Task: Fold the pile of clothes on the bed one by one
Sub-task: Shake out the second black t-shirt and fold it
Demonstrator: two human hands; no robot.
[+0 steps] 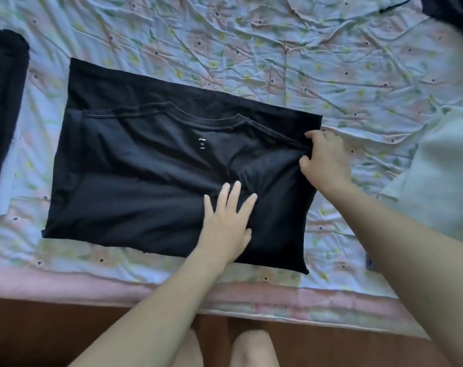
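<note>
A black T-shirt [145, 168] lies partly folded into a rectangle on the flowered bedsheet [278, 54], its neckline and white label facing up. My left hand [226, 221] rests flat on the shirt's lower middle, fingers spread. My right hand [325, 160] pinches the fabric at the shirt's right edge, just below the collar seam.
Another black garment [3, 115] lies at the left edge of the bed. A pale white garment [442, 176] sits at the right. A dark piece of clothing [452, 14] fills the top right corner. The bed's pink edge [119, 284] and the brown floor [40, 335] run below.
</note>
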